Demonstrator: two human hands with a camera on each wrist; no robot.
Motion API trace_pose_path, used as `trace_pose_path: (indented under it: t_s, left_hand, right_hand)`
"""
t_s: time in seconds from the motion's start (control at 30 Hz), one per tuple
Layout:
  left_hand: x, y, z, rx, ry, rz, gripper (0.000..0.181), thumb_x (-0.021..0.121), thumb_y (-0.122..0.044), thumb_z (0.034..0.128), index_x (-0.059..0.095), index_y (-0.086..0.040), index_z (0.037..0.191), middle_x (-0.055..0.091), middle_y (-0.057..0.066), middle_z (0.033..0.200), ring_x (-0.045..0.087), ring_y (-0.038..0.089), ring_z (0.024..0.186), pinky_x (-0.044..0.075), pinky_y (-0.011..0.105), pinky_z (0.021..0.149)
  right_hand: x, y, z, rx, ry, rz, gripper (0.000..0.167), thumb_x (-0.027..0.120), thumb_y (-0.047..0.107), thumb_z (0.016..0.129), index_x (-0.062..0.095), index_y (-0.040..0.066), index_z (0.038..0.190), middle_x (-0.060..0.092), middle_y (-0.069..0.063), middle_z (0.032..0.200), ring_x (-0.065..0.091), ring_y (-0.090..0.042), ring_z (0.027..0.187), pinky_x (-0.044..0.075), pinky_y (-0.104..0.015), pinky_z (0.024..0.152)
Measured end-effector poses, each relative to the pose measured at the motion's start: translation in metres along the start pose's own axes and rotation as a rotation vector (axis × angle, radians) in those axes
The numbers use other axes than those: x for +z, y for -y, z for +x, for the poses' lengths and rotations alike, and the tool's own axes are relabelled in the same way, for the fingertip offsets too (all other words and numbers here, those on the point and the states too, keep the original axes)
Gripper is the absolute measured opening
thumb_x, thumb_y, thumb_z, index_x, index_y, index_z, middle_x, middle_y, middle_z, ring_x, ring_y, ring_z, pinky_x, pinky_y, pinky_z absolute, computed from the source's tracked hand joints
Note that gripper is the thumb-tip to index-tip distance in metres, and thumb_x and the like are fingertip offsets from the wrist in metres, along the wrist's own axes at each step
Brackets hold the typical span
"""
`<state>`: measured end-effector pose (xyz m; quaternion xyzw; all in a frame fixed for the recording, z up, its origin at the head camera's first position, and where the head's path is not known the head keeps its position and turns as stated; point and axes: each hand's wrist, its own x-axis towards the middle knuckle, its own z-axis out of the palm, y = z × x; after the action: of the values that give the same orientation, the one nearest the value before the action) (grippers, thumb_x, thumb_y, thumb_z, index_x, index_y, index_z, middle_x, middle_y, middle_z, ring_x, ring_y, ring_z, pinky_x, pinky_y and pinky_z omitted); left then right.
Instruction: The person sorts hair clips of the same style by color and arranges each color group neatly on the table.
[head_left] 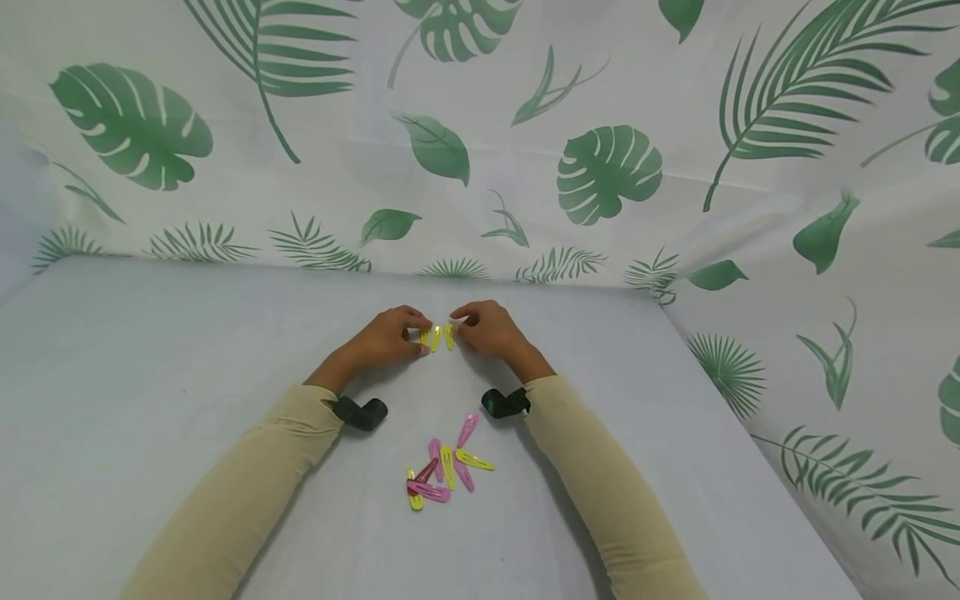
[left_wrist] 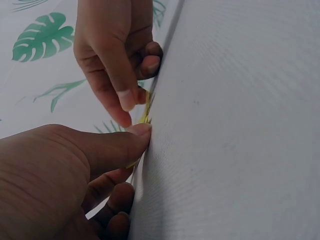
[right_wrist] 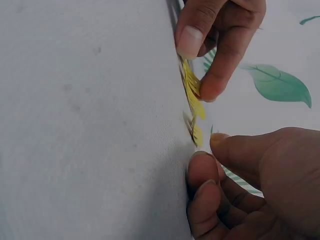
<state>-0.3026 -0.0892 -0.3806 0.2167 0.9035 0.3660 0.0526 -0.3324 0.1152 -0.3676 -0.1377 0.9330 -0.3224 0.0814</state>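
Three yellow hair clips stand side by side in the head view; the middle clip (head_left: 436, 338) and the right-hand clip (head_left: 449, 336) lie between the hands. My left hand (head_left: 386, 339) pinches the leftmost yellow clip (head_left: 425, 337) at its two ends, with thumb and forefinger. Just right of the row is my right hand (head_left: 491, 329), its fingers bent loosely. The right wrist view has a gap between the right hand's (right_wrist: 270, 175) thumb and forefinger, close to a yellow clip (right_wrist: 197, 136), with nothing held. The left hand (right_wrist: 220, 35) is on the row's far side there.
A loose pile nearer the body holds several pink clips (head_left: 467, 429), several yellow clips (head_left: 475, 460) and a dark red clip (head_left: 425, 472). They lie on the white table (head_left: 187, 400). Behind it hangs a leaf-print cloth (head_left: 322, 183), which continues along the right side.
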Motion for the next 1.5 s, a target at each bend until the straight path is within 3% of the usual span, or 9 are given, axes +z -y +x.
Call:
trace_pose_path:
  t_s: [0.27,0.67,1.23,1.5]
  left_hand:
    - [0.001,-0.001,0.001,-0.014,0.001,-0.008,0.044,0.07,-0.014,0.0899,0.06,0.001,0.13,0.053,0.016,0.133,0.054,0.028,0.105,0.045,0.041,0.09]
    - [-0.001,-0.002,0.0,-0.021,0.001,-0.005,0.045,0.07,-0.013,0.09,0.059,0.002,0.131,0.052,0.017,0.134,0.055,0.03,0.107,0.045,0.041,0.091]
    - [0.001,-0.003,0.001,-0.015,-0.002,0.01,0.046,0.071,-0.013,0.0895,0.059,0.001,0.131,0.052,0.017,0.134,0.055,0.029,0.107,0.045,0.041,0.09]
    - [0.002,0.001,0.002,-0.007,-0.004,0.012,0.046,0.071,-0.014,0.0889,0.06,0.002,0.13,0.053,0.017,0.133,0.055,0.03,0.106,0.046,0.041,0.089]
  right_hand:
    - [-0.009,0.0,-0.01,-0.024,0.021,-0.012,0.027,0.058,0.013,0.096,0.068,0.008,0.12,0.069,-0.008,0.095,0.061,-0.016,0.065,0.048,-0.028,0.062]
    - [-0.014,-0.004,-0.025,-0.035,0.011,-0.015,0.024,0.059,0.015,0.096,0.071,0.009,0.115,0.067,-0.005,0.084,0.059,-0.016,0.064,0.046,-0.027,0.058]
    - [-0.018,0.002,-0.06,-0.203,0.184,0.022,0.02,0.061,0.01,0.095,0.071,0.004,0.112,0.067,-0.002,0.085,0.061,-0.015,0.066,0.048,-0.028,0.059]
    - [-0.019,0.002,-0.076,-0.188,0.298,0.209,0.02,0.062,0.005,0.093,0.071,0.003,0.111,0.07,-0.006,0.088,0.062,-0.019,0.07,0.052,-0.031,0.065]
